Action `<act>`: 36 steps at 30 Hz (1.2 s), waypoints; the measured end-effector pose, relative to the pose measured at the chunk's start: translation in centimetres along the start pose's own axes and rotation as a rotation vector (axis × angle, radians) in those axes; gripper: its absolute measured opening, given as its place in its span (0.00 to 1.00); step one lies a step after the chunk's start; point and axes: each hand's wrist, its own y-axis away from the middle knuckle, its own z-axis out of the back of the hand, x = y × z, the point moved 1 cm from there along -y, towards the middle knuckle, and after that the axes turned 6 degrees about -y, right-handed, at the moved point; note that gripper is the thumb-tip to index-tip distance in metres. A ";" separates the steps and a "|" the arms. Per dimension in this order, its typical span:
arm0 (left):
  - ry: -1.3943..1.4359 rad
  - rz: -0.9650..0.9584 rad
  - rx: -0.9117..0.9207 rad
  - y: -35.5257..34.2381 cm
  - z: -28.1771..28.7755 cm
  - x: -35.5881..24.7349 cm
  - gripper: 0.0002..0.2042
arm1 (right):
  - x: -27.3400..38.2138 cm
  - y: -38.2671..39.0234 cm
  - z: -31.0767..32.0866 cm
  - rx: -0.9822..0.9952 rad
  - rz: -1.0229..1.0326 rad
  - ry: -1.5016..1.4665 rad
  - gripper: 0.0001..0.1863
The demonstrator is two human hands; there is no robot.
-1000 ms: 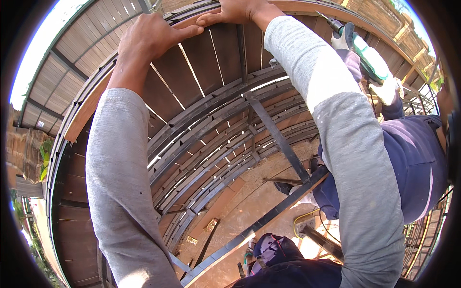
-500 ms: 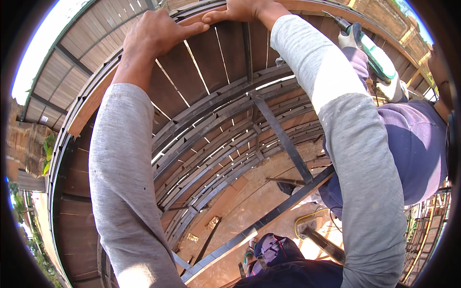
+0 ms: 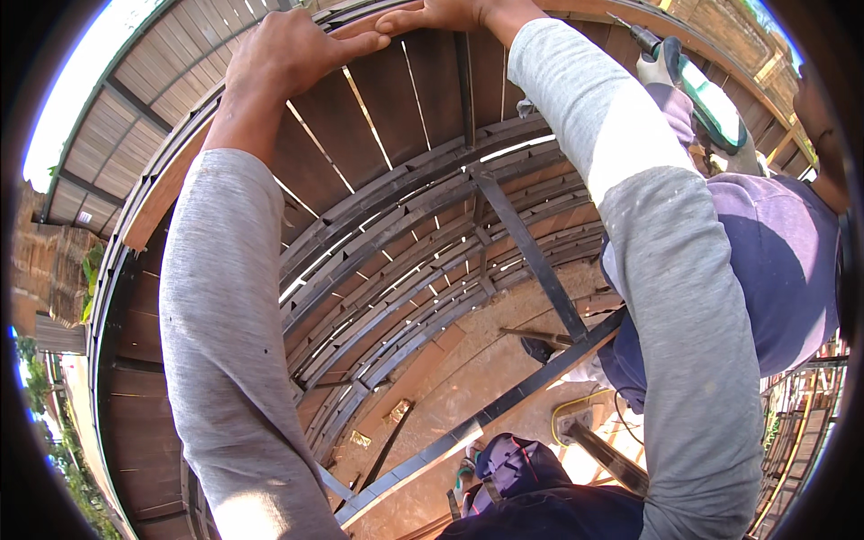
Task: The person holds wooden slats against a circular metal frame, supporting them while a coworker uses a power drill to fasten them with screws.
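A long reddish-brown wooden plank [image 3: 171, 193] follows the curved top of a dark metal frame [image 3: 378, 191]. My left hand [image 3: 281, 56] grips the plank at the upper left, its thumb along the near side and its fingers over the far side. Beside it, my right hand [image 3: 450, 13] holds the same plank; the picture's upper edge cuts part of it off. The thumbs of both hands nearly meet. To the right, a co-worker's gloved hand [image 3: 661, 65] is by a green and black power drill [image 3: 711, 103] with its bit toward the plank.
Below, a dark metal crossbar [image 3: 526, 364] spans the space, joined by a slanted strut [image 3: 526, 247]. Brown vertical boards [image 3: 369, 112] line the frame's inside. The co-worker's purple shirt [image 3: 783, 261] is close by my right arm. A yellow cable [image 3: 576, 402] lies on the dusty ground.
Both hands keep their hold on the plank. My left forearm shifts slightly to the left, and the view moves a little. The co-worker's drill stays near the plank.
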 end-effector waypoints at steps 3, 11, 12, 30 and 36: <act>0.003 -0.004 -0.007 0.0 0.1 0.0 0.55 | -0.3 -0.2 -0.1 -0.003 0.008 -0.040 0.51; 0.016 0.000 0.003 -0.1 0.6 -0.7 0.55 | -0.3 0.2 0.8 0.027 -0.024 -0.016 0.50; 0.024 -0.006 0.009 -0.2 0.7 -1.1 0.54 | -0.6 0.4 0.8 0.006 -0.007 -0.033 0.50; 0.087 0.088 0.025 1.2 2.9 -1.6 0.46 | 0.2 0.0 0.7 0.007 -0.008 0.036 0.51; 0.071 0.089 0.031 1.2 2.8 -1.6 0.46 | -0.1 0.1 0.4 -0.023 0.012 0.018 0.51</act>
